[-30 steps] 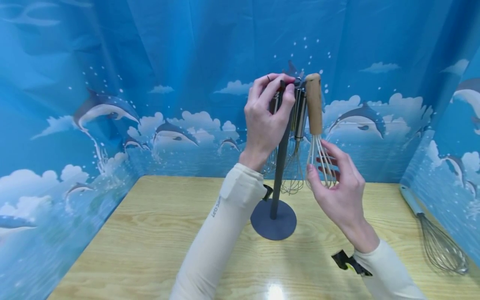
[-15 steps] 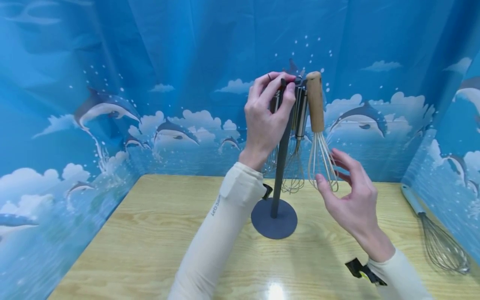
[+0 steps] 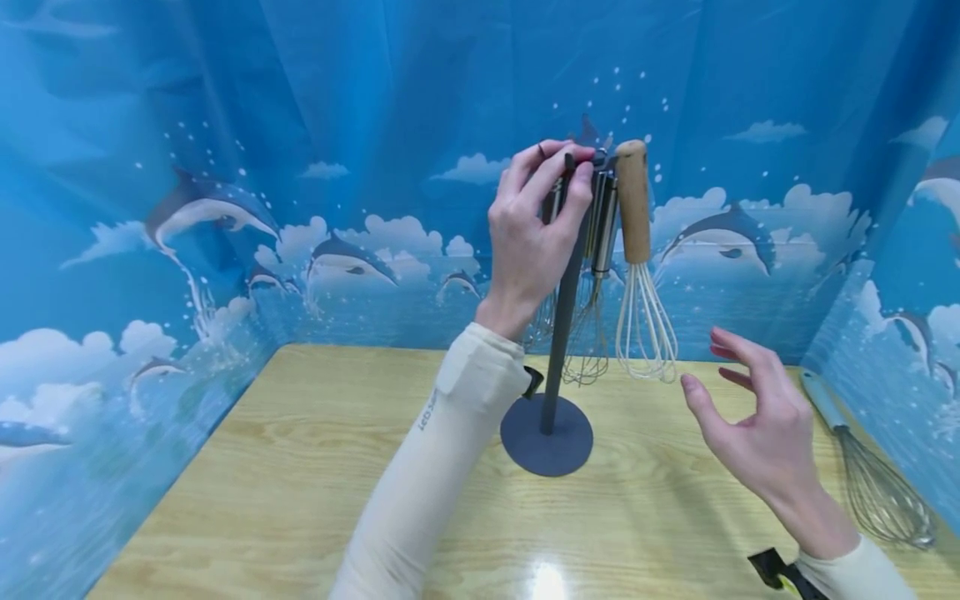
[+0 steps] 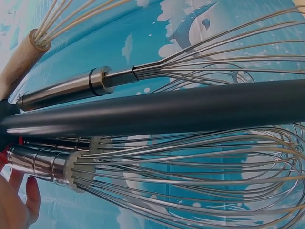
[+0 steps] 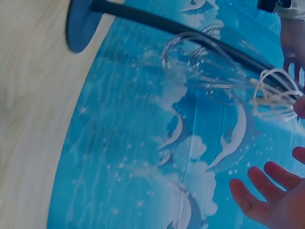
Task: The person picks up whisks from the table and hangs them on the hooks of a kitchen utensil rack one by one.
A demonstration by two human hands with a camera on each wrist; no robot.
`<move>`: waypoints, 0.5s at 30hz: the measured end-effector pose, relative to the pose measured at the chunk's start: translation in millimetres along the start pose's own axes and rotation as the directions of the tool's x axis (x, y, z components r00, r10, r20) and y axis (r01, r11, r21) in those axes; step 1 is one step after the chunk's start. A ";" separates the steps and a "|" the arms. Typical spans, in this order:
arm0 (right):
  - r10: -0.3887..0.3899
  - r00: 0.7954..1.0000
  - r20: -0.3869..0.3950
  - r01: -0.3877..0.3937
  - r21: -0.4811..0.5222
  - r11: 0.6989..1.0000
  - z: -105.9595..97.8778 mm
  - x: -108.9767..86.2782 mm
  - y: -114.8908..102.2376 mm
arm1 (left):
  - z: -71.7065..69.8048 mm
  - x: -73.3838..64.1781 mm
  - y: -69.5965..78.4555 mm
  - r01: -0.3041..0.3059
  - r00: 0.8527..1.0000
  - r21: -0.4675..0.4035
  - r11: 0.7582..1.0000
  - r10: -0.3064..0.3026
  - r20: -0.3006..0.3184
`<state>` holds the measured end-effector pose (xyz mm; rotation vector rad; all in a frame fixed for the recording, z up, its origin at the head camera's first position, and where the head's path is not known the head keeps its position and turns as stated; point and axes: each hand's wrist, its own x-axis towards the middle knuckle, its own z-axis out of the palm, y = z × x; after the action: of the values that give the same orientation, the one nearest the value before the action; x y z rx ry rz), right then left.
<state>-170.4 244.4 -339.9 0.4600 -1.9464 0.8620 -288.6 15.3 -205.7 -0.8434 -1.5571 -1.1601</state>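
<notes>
My left hand [image 3: 534,225] grips the top of a dark whisk stand [image 3: 560,350], whose round base [image 3: 546,442] rests on the table. From the stand's right side hangs a whisk with a wooden handle and pale wires [image 3: 634,204]. Beside it hangs a steel-handled whisk [image 4: 59,90]. Steel whisks with ribbed handles [image 4: 45,164] hang on the other side of the pole, near my left fingers; the hand mostly hides them in the head view. My right hand [image 3: 768,437] is in the air to the right of the stand, fingers spread and holding nothing.
A whisk with a pale blue handle [image 3: 822,402] lies along the right edge of the wooden table [image 3: 300,500]. Blue dolphin-printed sheeting [image 3: 420,100] encloses the table at the back and both sides.
My right hand has let go of the wooden-handled whisk's wires and moved right and down, away from it. The whisk now hangs freely. My left hand stays at the top of the stand.
</notes>
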 end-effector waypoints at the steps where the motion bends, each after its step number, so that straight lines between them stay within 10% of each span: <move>1: 0.005 1.000 0.001 -0.005 -0.013 1.000 -2.4 -1.3 2.7 | -0.1 0.3 0.2 -0.001 1.000 0.003 1.000 0.001 0.000; 15: 0.132 0.991 0.021 -0.125 -0.211 0.969 -35.1 -19.3 37.4 | 1.8 -2.6 5.0 -0.024 0.999 0.168 0.985 0.030 -0.032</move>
<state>-162.8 295.0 -359.5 0.2275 -2.0907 0.7230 -283.8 18.6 -207.0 -0.7269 -1.5863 -1.0035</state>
